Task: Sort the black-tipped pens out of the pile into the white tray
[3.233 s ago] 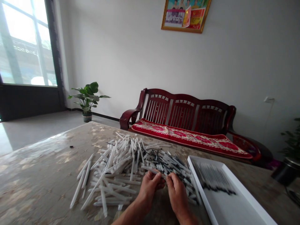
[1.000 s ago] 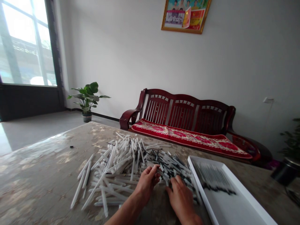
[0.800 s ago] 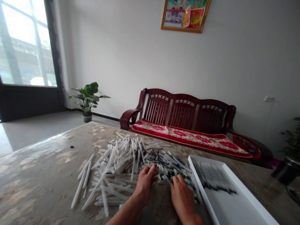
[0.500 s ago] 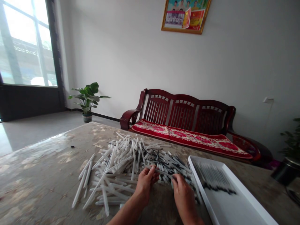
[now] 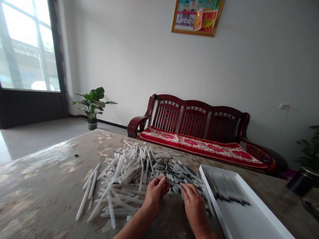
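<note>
Between my two hands, just above the near edge of a large heap, is a slim pen (image 5: 171, 183) with a greyish barrel. My left hand (image 5: 156, 194) pinches one end of it between thumb and fingers. At its other end, my right hand (image 5: 195, 202) has its fingertips closed on the pen. White pen barrels (image 5: 122, 172) make up the left part of the heap, and dark-and-clear pen parts (image 5: 180, 171) the right part. To the right, a white shallow box (image 5: 251, 219) holds a row of pens (image 5: 225, 184) with black ends.
A patterned tablecloth (image 5: 45, 192) covers the table. A small black piece (image 5: 76, 155) lies at the left. Behind the table stands a dark red wooden bench (image 5: 194, 116) with a red cover. A dark pot (image 5: 300, 181) with a plant is at the right edge.
My right hand has shifted slightly up and left along the pen, and its fingers now lie flatter. The left hand has stayed nearly in place, holding the same pen.
</note>
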### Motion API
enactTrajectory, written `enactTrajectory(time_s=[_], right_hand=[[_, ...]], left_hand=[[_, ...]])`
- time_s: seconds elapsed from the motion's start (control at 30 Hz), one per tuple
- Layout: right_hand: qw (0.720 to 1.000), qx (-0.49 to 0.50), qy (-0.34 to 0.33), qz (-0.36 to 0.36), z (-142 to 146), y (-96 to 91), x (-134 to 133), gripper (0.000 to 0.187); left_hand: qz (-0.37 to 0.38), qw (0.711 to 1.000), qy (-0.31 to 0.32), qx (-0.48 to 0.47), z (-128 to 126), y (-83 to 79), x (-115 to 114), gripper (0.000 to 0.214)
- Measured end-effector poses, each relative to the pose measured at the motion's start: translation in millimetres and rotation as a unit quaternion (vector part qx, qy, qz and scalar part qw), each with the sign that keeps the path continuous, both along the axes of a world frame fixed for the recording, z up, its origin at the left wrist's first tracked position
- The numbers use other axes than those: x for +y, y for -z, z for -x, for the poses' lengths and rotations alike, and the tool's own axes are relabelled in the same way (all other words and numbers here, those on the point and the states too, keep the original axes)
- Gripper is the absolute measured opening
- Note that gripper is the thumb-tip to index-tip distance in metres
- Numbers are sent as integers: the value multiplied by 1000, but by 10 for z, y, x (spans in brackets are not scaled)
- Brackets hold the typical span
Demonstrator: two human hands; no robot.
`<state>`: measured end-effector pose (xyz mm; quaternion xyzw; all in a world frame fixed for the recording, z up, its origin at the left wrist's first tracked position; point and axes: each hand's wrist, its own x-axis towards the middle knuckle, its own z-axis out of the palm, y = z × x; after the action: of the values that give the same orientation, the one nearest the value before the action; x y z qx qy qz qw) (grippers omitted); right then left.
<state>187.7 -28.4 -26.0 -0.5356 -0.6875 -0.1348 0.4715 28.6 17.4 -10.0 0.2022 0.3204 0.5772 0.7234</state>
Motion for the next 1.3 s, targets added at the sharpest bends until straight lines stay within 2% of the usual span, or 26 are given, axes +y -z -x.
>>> enactTrajectory(time_s=[0.27, 0.43, 0.53, 0.73, 0.83, 0.97, 1.1, 1.2, 1.3], right_hand=[[998, 58, -20, 26, 26, -62, -25, 29], [981, 151, -32, 120, 85, -104, -44, 29], [945, 251, -46, 204, 131, -139, -44, 29], [835, 454, -83, 298, 186, -272, -59, 39], [780, 542, -114, 293, 239, -363, -88, 41], [712, 645, -168, 221, 382, -412, -113, 48], [689, 650, -210, 243, 497, -335, -106, 46], [695, 654, -188, 232, 495, -280, -86, 40], [696, 669, -159, 206, 399, -301, -43, 40]], left_hand=[[-30, 999, 4, 21, 1, -63, -79, 48], [-64, 997, -6, 51, 40, -128, -109, 46], [-77, 995, -16, 57, 41, -140, -132, 45], [-111, 991, -39, 63, 12, -145, -191, 44], [-91, 995, -36, 28, -1, -148, -191, 42], [-24, 998, -17, -55, -14, -134, -170, 25], [18, 996, 22, -84, -22, -109, -183, 13], [16, 995, 62, -77, -22, -107, -215, 18], [15, 995, 88, -53, -7, -126, -221, 31]])
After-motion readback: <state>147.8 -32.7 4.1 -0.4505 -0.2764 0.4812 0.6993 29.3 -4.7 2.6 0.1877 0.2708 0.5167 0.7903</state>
